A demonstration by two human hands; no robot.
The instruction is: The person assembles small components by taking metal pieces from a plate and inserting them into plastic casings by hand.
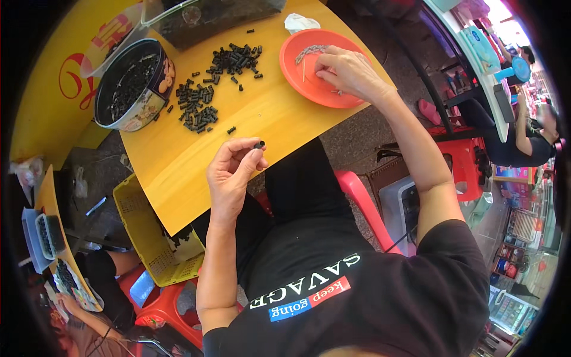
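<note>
Between the thumb and fingers of my left hand (232, 169) is a small black tube-shaped part (259, 144), its open end turned up. This hand is closed, just off the near edge of the yellow table (267, 116). My right hand (351, 71) reaches over a red plastic plate (291, 65), its fingers curled down and closed. Whatever its fingertips pinch is too small or hidden to make out. Beside them on the plate lie a row of small grey pieces (309, 52) and a thin pale stick (304, 69).
Loose black parts lie in piles (232, 59) on the table, with one single part (231, 130) nearer me. A round tin (134, 83) holds dark pieces at the left. Crumpled white tissue (300, 23) sits behind the plate. A yellow crate (148, 232) stands below left.
</note>
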